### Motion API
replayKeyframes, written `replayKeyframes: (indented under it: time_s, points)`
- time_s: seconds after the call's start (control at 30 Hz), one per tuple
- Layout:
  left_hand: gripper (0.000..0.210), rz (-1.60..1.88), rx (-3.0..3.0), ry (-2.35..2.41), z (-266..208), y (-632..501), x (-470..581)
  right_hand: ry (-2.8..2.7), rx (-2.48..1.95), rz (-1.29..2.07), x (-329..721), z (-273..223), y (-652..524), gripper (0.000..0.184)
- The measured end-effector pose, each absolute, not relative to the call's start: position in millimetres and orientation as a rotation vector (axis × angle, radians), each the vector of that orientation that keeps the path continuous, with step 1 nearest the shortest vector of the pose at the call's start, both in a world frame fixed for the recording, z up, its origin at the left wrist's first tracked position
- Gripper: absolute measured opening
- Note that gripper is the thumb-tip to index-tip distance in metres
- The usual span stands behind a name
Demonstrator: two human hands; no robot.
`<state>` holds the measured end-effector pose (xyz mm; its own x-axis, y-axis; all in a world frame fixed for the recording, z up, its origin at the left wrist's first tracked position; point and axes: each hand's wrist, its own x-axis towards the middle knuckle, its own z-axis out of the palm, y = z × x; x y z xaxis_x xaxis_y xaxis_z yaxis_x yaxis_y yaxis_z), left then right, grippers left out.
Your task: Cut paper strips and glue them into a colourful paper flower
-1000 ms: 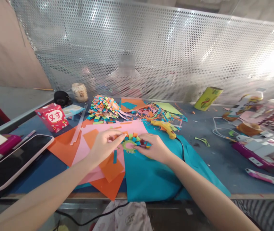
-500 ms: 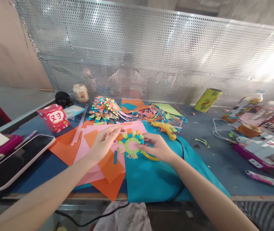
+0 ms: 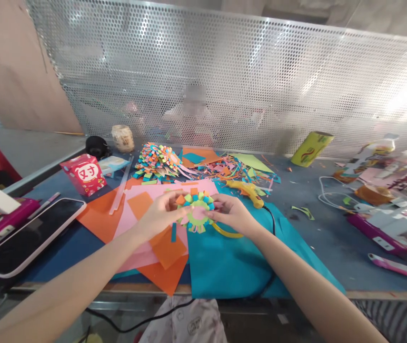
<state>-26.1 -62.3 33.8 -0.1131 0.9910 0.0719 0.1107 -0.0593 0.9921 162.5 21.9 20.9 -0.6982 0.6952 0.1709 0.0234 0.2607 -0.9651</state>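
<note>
Both hands on the flower: left hand (image 3: 162, 208) pinches its left edge, thumb over the front; right hand (image 3: 232, 213) grips the right edge, fingers behind mostly hidden. Flower (image 3: 198, 213) sits between them, over the seam of the pink paper (image 3: 126, 247) and blue paper (image 3: 232, 271) on the desk (image 3: 317, 238). Step looks like shaping or pressing the flower's coloured tabs; can't tell which. Next move likely calls for a light, even pinch, since thin paper should crease easily. Yellow band (image 3: 226, 232) just right of and below the flower; can't tell if joined. Glue gun (image 3: 246, 190) lies beyond and right of the flower, not in hand.

Writing: red box (image 3: 84, 175), left of and beyond the flower, reads 又寸 (or 对) in a white patch. Can (image 3: 312, 148), far right beyond the flower: red mark, illegible. Bottle (image 3: 369, 155), farther right of the flower: label too blurred. Phone (image 3: 30, 238), well left of the flower: dark screen, no text.
</note>
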Motion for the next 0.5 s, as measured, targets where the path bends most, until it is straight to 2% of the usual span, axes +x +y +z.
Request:
replayKeyframes:
  time_s: [0.1,0.3,0.5]
  points:
    - [0.043,1.352,1.25,1.363,32,-60,-27,-1.883,-0.72,1.516,164,24,23,0.04]
    - [0.046,1.464,1.241,1.362,32,-60,-35,-1.886,-0.785,1.314,166,28,28,0.033]
    - [0.045,1.473,1.296,1.377,29,-60,-37,-1.857,-0.85,1.428,168,26,28,0.041]
